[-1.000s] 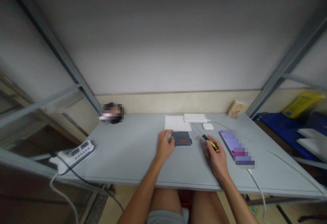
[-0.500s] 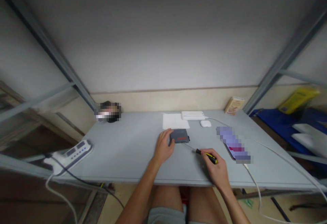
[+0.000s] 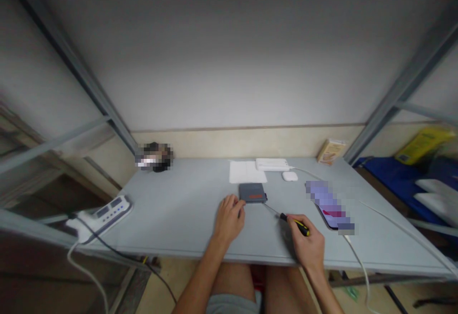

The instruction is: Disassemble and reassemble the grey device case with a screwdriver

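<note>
A flat dark grey case (image 3: 252,193) with reddish lettering lies on the table in front of me. At its front left corner rests my left hand (image 3: 230,216), fingers loosely bent and a fingertip at the corner; it does not grip the case. My right hand (image 3: 308,240) holds a screwdriver (image 3: 294,223) by its black and yellow handle. The thin metal shaft points up and left, its tip at the case's front right edge. Whether the tip touches the case I cannot tell.
Behind the case lie white paper (image 3: 246,172), a white power bank-like block (image 3: 272,164) with a cable, and a small white case (image 3: 289,176). A phone (image 3: 329,206) lies right, a small box (image 3: 331,151) at the back. A power strip (image 3: 103,218) sits left.
My left hand has drawn back from the case's left side to its front corner. The screwdriver tip has shifted right along the front edge. The view has moved slightly.
</note>
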Demonstrator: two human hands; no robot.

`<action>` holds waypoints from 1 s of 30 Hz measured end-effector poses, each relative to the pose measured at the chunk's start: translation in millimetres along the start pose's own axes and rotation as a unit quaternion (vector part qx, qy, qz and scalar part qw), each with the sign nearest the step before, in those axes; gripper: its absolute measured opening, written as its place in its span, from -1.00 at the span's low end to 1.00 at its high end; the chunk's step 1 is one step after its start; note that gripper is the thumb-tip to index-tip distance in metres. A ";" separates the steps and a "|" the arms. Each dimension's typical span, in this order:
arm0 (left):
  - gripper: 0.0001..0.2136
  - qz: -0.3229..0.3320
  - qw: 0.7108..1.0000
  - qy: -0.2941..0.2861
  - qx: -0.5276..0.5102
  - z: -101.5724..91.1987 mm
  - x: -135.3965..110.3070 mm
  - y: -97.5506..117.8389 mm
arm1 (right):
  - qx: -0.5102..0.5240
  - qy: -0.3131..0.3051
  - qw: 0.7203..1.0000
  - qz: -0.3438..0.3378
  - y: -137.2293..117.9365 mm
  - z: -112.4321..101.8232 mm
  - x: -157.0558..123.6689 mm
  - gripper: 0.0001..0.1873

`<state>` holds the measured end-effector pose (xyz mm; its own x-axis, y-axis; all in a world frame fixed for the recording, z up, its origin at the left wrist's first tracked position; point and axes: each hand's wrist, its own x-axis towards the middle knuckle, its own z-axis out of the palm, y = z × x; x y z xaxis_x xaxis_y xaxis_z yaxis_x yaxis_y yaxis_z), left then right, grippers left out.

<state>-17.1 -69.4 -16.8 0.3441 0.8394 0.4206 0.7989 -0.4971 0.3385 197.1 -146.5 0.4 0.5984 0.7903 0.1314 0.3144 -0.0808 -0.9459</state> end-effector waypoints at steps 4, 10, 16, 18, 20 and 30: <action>-0.80 -0.007 1.000 0.006 0.007 -0.5 -2.2 1.5 | 0.001 0.005 1.000 -0.013 0.3 -0.5 -0.9 -0.63; -0.86 -0.034 0.999 0.008 -0.021 -1.3 -2.6 1.5 | -0.006 -0.022 0.999 -0.032 0.4 -1.3 -0.2 -0.61; -0.88 -0.078 0.995 0.021 -0.052 -1.4 -3.2 -3.2 | -0.016 -0.027 0.999 -0.015 -0.2 -2.4 0.0 -0.59; -0.88 -0.092 0.994 0.020 -0.050 -1.8 -4.2 -4.6 | -0.014 -0.032 0.999 -0.012 0.3 -2.4 -0.2 -0.59; -0.88 -0.097 0.994 0.013 -0.046 -2.5 -5.2 -5.4 | -0.009 -0.044 0.999 -0.013 0.9 -2.6 -0.3 -0.59; -0.86 -0.075 0.980 0.042 -0.180 -1.2 -9.2 -10.2 | 0.034 -0.103 0.994 -0.034 -5.0 -7.9 0.7 -0.60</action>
<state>-29.0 -72.4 -23.1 0.1813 0.8957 0.4061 0.6071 -0.4268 0.6703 201.8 -150.3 7.6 0.4120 0.9006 0.1383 0.2939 0.0124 -0.9558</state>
